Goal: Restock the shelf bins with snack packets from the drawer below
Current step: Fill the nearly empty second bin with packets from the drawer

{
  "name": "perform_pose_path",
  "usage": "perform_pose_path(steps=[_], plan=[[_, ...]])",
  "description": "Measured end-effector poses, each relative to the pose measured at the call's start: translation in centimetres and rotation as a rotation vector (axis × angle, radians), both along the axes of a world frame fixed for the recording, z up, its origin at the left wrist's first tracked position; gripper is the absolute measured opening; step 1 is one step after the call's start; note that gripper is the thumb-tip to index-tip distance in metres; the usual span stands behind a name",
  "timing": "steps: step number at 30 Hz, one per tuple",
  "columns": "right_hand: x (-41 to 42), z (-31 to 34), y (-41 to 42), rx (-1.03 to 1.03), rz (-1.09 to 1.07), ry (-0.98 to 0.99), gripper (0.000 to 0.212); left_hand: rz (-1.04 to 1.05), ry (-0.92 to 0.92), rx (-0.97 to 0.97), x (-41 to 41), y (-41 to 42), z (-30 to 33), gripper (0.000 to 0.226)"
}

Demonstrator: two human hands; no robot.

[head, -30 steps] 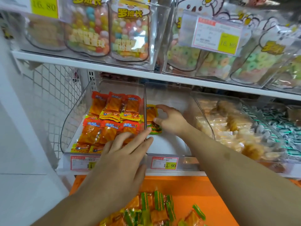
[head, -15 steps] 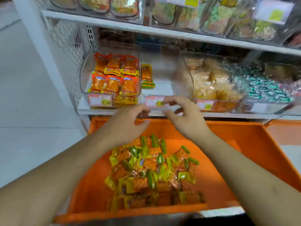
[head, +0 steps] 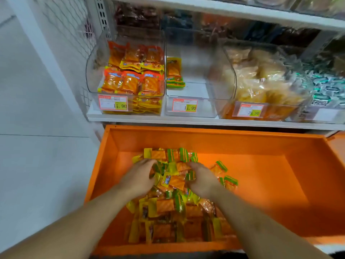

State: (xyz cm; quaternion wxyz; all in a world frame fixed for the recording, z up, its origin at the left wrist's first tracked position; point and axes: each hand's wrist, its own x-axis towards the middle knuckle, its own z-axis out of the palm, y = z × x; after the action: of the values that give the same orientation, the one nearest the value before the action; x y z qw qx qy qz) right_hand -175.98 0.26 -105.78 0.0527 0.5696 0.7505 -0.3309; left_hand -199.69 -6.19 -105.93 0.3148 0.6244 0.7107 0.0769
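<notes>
The orange drawer (head: 261, 193) stands pulled out below the shelf, with a pile of yellow, green and orange snack packets (head: 168, 208) in its left half. Both hands are down in the pile. My left hand (head: 139, 177) curls its fingers into the packets on the left side. My right hand (head: 202, 181) curls around packets on the right, its thumb against a green-edged one. The packet with a blue label (head: 169, 181) lies between the hands. Above, the clear middle bin (head: 197, 88) holds only a few matching packets (head: 174, 71) at its left wall.
The left bin (head: 91, 79) is packed with orange packets (head: 134, 71). To the right are a bin of pale snacks (head: 261, 85) and one of green-white packets (head: 328, 86). Price tags front each bin. White floor lies left of the drawer; the shelf edge (head: 205, 122) overhangs the drawer's back.
Both hands came down from the shelf bins into the drawer and now dig into the packet pile. The view tilted downward with them.
</notes>
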Motion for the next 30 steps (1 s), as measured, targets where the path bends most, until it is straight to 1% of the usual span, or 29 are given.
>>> perform_pose_path(steps=[3,5,9,11,13,14,17,20,22,26,30], plan=[[-1.1,-3.4,2.8,0.026,0.022,-0.021,0.084,-0.028,0.081,0.012,-0.3,2.5,-3.1,0.073],[-2.2,-5.7,4.5,0.05,0.046,-0.031,0.087,-0.052,0.126,0.01,-0.4,4.4,-5.0,0.075],[-4.1,-9.6,7.1,0.128,0.162,-0.136,0.094,-0.08,0.177,-0.01,-0.6,7.5,-8.4,0.076],[-4.4,-11.3,7.8,0.144,0.181,-0.174,0.094,-0.069,0.188,-0.024,-0.8,8.2,-10.1,0.078],[-4.5,-12.4,8.0,0.184,0.172,-0.195,0.089,-0.027,0.168,-0.008,-0.8,8.3,-11.2,0.077],[-4.6,-12.8,8.0,0.212,0.172,-0.205,0.084,-0.005,0.163,0.017,-0.7,8.3,-11.5,0.073],[-4.7,-13.2,7.5,0.239,0.197,-0.216,0.069,-0.008,0.219,0.086,-0.3,8.2,-11.4,0.054],[-4.5,-12.3,7.2,0.217,0.231,-0.193,0.06,-0.035,0.266,0.093,-0.3,8.0,-11.0,0.042],[-4.3,-11.1,7.1,0.205,0.236,-0.15,0.053,-0.002,0.224,0.105,-0.5,7.8,-10.4,0.036],[-3.5,-8.4,7.0,0.156,0.173,-0.085,0.035,0.15,0.095,0.145,-0.8,7.0,-8.1,0.03],[-2.5,-5.0,6.5,0.01,0.016,0.004,0.026,0.213,0.025,0.041,-0.9,6.1,-5.1,0.017]])
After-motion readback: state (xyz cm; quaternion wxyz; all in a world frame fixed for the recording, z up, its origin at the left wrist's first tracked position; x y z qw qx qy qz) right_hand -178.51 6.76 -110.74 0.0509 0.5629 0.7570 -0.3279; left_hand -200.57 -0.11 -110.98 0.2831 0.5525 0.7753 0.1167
